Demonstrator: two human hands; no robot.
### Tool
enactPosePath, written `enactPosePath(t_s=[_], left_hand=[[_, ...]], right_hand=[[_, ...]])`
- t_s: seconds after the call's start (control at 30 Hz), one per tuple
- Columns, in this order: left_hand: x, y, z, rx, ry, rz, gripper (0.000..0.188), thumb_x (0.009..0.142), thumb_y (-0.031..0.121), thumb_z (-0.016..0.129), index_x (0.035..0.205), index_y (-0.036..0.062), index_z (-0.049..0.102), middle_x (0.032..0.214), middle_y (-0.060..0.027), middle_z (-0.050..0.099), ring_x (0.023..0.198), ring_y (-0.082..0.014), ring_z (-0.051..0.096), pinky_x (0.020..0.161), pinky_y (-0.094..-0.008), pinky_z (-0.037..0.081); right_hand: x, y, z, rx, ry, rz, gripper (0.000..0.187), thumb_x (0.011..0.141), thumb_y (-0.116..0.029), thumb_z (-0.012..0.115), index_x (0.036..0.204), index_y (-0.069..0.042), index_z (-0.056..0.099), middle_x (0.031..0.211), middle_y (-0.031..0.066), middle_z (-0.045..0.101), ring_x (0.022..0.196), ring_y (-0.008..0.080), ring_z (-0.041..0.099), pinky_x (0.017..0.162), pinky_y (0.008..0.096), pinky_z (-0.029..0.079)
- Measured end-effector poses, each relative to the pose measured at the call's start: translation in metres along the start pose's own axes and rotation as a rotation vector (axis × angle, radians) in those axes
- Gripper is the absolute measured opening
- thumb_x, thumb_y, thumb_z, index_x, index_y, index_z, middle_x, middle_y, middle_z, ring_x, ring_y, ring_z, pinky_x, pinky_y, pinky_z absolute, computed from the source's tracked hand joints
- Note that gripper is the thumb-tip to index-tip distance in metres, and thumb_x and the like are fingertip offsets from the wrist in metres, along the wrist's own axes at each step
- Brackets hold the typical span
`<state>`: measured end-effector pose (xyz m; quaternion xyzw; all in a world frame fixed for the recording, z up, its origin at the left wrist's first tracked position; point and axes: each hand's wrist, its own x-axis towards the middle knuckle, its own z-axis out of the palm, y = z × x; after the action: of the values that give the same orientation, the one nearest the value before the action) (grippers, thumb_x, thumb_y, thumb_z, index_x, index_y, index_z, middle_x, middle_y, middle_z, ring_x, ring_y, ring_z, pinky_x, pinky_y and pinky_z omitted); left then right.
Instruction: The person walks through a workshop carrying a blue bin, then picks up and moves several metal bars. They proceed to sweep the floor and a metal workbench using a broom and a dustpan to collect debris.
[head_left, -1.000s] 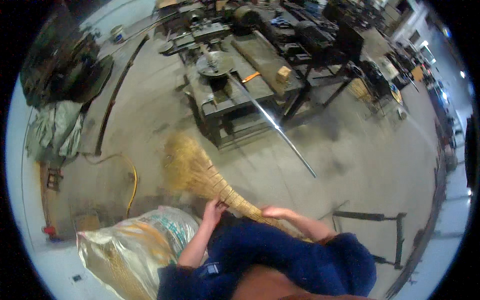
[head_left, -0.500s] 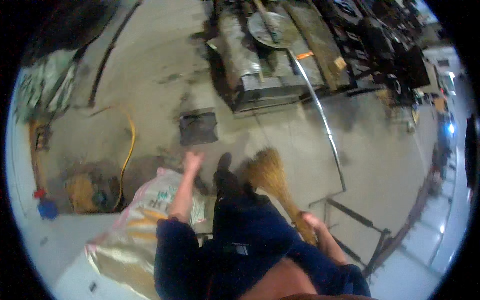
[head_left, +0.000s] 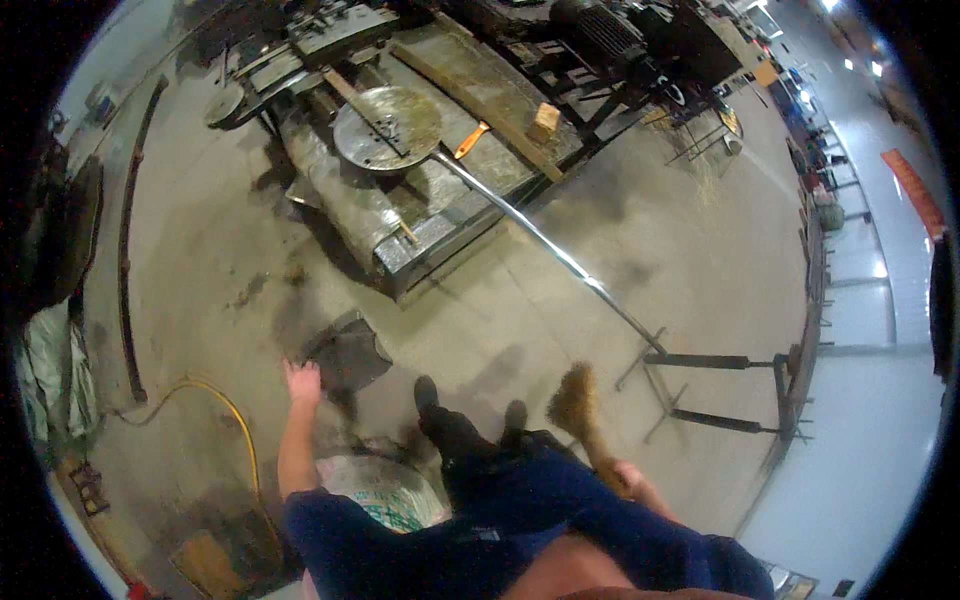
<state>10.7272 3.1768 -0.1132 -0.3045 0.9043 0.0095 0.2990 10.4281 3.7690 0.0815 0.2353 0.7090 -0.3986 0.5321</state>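
Note:
A short straw broom (head_left: 574, 407) is gripped at its handle by my right hand (head_left: 628, 474), its bristles pointing forward over the floor. My left arm reaches forward, and my left hand (head_left: 302, 382) is open with its fingers stretched out. The hand is beside a dark flat piece like a dustpan or sheet (head_left: 352, 356) on the floor; whether they touch I cannot tell. Close to my left leg stands a white woven sack (head_left: 390, 490) with green print, partly hidden by my sleeve.
Ahead is a low metal bench (head_left: 430, 240) bearing a round pan (head_left: 385, 125) whose long metal handle (head_left: 540, 235) sticks out to the right, an orange-handled tool (head_left: 471, 140) and a wood block (head_left: 544, 121). A metal stand (head_left: 715, 362) is at right. A yellow hose (head_left: 245, 430) lies left.
My view has swung, bringing more of the bench into sight. My left hand has moved out left beside the dark piece, and its fingers have spread. The broom stays in my right hand.

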Motion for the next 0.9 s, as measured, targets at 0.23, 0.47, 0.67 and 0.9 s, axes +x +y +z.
enactPosePath(t_s=[0.23, 0.47, 0.67, 0.9], left_hand=[[0.012, 0.028, 0.0, 0.174, -0.044, 0.273, 0.019, 0.07, 0.02, 0.053, 0.076, 0.0059, 0.065, 0.077, -0.0101, 0.062, 0.1, -0.0288, 0.05, 0.101, -0.0495, 0.012], [-0.029, 0.126, -0.058, 0.194, -0.032, 0.321, 0.011, 0.062, 0.022, 0.062, 0.062, 0.0113, 0.062, 0.061, -0.0081, 0.059, 0.069, -0.022, 0.058, 0.103, -0.0434, 0.013], [-0.082, 0.207, -0.141, 0.121, 0.087, 0.059, 0.018, 0.063, 0.025, 0.064, 0.071, 0.0094, 0.064, 0.061, -0.0108, 0.058, 0.064, -0.0245, 0.058, 0.102, -0.0438, 0.014], [-0.12, 0.356, -0.188, -0.049, 0.071, -0.144, 0.012, 0.064, 0.015, 0.055, 0.072, 0.0089, 0.062, 0.072, -0.0105, 0.06, 0.074, -0.0256, 0.058, 0.1, -0.0448, 0.018]], right_hand=[[-0.009, -0.013, -0.048, 0.022, -0.134, -0.052, 0.042, 0.076, -0.017, 0.045, 0.118, -0.011, 0.043, 0.099, 0.0104, 0.053, 0.076, 0.0222, 0.054, 0.064, 0.0351, 0.046], [0.071, 0.013, -0.161, 0.486, -0.232, -0.166, 0.074, 0.062, -0.008, 0.039, 0.132, -0.019, 0.017, 0.091, 0.0157, 0.052, 0.066, 0.0269, 0.055, 0.05, 0.0401, 0.049], [0.073, -0.058, -0.284, 0.779, -0.223, -0.376, 0.073, 0.065, -0.01, 0.038, 0.133, -0.024, 0.015, 0.092, 0.0182, 0.051, 0.057, 0.026, 0.053, 0.046, 0.0386, 0.048], [0.112, -0.112, -0.4, 0.718, -0.123, -0.45, 0.071, 0.064, -0.001, 0.038, 0.13, -0.026, 0.027, 0.08, 0.0153, 0.054, 0.053, 0.0205, 0.052, 0.046, 0.0333, 0.048]])
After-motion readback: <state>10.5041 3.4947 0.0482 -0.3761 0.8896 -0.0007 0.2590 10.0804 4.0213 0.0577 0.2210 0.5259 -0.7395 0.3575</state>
